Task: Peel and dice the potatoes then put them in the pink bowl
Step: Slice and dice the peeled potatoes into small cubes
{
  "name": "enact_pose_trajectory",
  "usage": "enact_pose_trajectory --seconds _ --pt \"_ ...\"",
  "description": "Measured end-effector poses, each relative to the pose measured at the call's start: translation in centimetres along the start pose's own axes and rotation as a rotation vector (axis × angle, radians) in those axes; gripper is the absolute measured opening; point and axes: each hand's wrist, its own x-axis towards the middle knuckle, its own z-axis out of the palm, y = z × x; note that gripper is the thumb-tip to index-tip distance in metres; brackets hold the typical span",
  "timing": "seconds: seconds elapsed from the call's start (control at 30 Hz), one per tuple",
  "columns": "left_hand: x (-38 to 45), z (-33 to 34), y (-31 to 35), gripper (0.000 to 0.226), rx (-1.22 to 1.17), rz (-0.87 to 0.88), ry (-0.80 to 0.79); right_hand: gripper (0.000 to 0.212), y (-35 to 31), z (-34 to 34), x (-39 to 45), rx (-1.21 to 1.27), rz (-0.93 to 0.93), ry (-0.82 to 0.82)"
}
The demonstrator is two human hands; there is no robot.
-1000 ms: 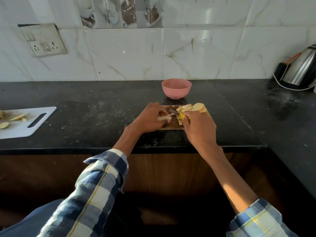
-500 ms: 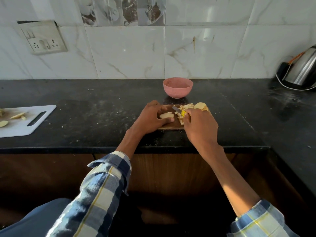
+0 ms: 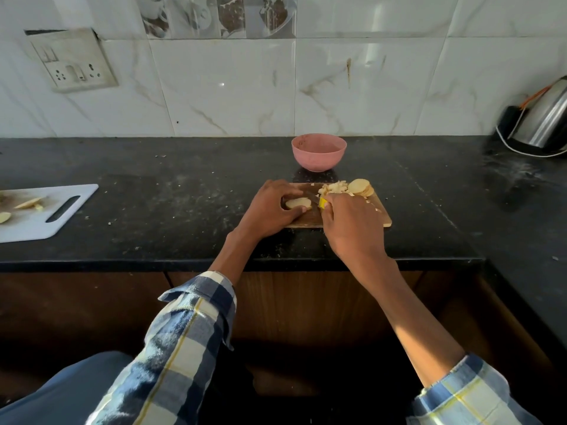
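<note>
Pale peeled potato slice (image 3: 298, 203) lies pinned under my left hand (image 3: 271, 210); my right hand (image 3: 349, 223) grips the yellow-handled knife (image 3: 322, 203). Beyond my right knuckles sit diced bits (image 3: 336, 188) and uncut round slices (image 3: 360, 187). Past both hands, the pink bowl (image 3: 319, 151) looks unfilled; I judge dicing about half done.
</note>
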Motion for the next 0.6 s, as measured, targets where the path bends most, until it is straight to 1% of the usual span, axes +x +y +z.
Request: enact_pose_trajectory --seconds 0.17,0.4,0.5,0.6 --pt "0.1 0.1 0.7 0.023 -0.052 -0.005 0.044 0.021 -0.2 -0.1 0.0 -0.037 0.0 -0.039" --pt "0.4 0.6 1.2 0.012 -0.077 -0.071 0.084 0.018 -1.0 -0.9 1.4 -0.111 -0.013 -0.127" --pt "0.5 0.8 1.2 0.011 -0.093 -0.102 0.095 0.018 -1.0 -1.7 1.3 -0.121 -0.016 -0.161" --pt "0.4 0.9 1.3 0.014 -0.097 -0.106 0.097 0.019 -0.1 -3.0 0.5 -0.09 0.021 -0.178"
